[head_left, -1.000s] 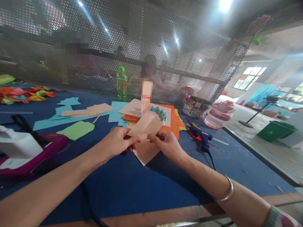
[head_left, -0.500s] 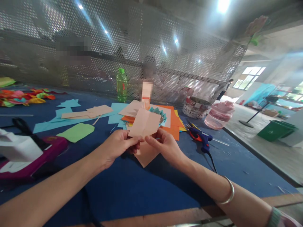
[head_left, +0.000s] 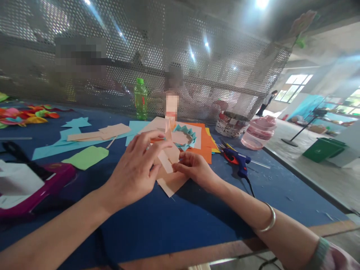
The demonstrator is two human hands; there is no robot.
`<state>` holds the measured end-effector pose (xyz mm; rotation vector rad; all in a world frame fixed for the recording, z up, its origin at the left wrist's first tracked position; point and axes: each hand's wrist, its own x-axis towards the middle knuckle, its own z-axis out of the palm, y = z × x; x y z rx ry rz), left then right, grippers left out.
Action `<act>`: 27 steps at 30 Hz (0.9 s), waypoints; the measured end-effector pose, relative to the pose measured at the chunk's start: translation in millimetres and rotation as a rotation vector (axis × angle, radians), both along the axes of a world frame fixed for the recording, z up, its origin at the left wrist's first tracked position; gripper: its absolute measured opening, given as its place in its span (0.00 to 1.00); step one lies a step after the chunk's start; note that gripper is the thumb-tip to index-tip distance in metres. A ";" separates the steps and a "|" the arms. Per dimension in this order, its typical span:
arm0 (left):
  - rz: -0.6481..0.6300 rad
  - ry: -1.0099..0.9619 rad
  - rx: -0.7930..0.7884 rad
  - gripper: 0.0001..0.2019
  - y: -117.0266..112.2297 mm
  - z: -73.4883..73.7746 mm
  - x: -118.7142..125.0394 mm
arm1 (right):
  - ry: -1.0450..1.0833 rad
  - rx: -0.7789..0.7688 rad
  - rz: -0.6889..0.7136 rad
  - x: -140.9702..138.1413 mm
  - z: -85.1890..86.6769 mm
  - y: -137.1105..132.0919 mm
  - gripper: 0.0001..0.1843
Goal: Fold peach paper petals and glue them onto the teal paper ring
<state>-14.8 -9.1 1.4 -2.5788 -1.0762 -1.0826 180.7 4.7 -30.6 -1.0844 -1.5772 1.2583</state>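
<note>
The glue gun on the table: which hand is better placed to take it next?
Probably the right hand: it is nearer the glue gun, and the left hand would need to reach across. The right, though, must first release the beige paper it pinches.

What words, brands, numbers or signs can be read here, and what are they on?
None can be read.
Green bottle: red marks, too blurred to read.
Patterned tub: patches too blurred to tell whether they are print.
Peach paper in the right hand: no lettering visible.
</note>
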 end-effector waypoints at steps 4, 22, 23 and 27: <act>-0.130 0.215 -0.114 0.23 0.8 -2.2 -0.7 | -0.115 0.005 -0.006 0.6 -0.1 -1.3 0.25; -0.158 0.189 -0.567 0.08 17.4 -11.8 -6.0 | -0.541 0.720 0.292 12.4 2.5 2.8 0.21; -0.134 0.160 -0.594 0.08 17.9 -11.2 -5.6 | -0.550 0.715 0.319 13.9 2.0 3.7 0.23; -0.027 0.069 -0.685 0.11 19.2 -10.8 -2.8 | -0.548 0.677 0.334 19.8 2.6 8.1 0.26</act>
